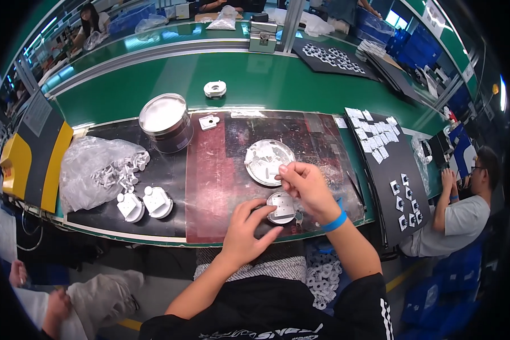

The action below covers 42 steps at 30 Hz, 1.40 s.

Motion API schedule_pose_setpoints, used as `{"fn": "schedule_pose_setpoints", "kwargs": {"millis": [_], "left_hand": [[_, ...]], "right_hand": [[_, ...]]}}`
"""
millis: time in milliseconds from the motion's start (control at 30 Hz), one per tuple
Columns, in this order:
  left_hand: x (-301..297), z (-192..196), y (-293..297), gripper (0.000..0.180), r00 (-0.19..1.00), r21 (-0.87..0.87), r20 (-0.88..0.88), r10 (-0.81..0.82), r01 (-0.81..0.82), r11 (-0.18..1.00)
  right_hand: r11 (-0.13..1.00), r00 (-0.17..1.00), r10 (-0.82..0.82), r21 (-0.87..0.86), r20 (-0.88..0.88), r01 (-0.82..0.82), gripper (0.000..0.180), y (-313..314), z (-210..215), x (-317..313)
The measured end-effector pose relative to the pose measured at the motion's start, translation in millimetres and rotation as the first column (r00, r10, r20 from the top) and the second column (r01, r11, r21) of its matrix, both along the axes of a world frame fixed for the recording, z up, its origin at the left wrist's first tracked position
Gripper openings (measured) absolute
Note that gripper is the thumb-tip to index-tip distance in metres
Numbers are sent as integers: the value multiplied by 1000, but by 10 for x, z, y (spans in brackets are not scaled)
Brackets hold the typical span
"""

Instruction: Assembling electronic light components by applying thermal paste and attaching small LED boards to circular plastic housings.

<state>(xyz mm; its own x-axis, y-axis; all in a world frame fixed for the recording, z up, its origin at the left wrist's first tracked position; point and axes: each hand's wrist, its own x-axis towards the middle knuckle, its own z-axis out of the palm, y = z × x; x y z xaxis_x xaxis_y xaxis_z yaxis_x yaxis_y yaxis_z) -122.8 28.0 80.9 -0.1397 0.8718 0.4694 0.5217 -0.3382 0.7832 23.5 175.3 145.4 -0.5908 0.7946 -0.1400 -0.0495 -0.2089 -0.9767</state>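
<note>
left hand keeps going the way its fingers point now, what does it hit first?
The left hand points right, already touching the small round white part. Just past it is the right hand, though depth is unclear.

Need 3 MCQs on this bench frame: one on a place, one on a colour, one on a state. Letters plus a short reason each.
1. Where is the metal can?
A. at the mat's upper left, beside the clear plastic bag
B. on the black tray at right
C. under the bench

2. What colour is the wristband on the right hand?
A. red
B. blue
C. yellow

3. What is the left hand doing?
A. resting flat on the green belt
B. inside the plastic bag
C. fingers on the round white part at the bench's near edge

Key: 1 A, the can stands just right of the bag; 2 B, the band is plainly blue; 3 C, its fingertips touch the white part.
</note>
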Motion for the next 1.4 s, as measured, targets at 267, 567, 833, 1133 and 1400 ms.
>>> {"fn": "schedule_pose_setpoints", "kwargs": {"millis": [267,567,833,1133,1400], "left_hand": [[65,201,-37,36,809,67,587,-1,-47,997],[163,331,-128,17,532,125,832,-155,92,988],[39,397,-259,20,395,77,893,-214,335,939],[-63,347,-324,21,442,-7,869,-223,461,887],[-358,619,-458,40,702,-171,694,-160,376,911]], "right_hand": [[971,941,-54,-239,-335,-29,24,-720,-58,-94],[998,947,-59,-31,-317,52,15,-1046,-62,-62],[930,971,17,360,-240,72,12,-801,160,130],[886,909,393,322,-135,-335,22,-514,361,177],[945,921,65,319,-385,66,31,-384,119,349]]}}
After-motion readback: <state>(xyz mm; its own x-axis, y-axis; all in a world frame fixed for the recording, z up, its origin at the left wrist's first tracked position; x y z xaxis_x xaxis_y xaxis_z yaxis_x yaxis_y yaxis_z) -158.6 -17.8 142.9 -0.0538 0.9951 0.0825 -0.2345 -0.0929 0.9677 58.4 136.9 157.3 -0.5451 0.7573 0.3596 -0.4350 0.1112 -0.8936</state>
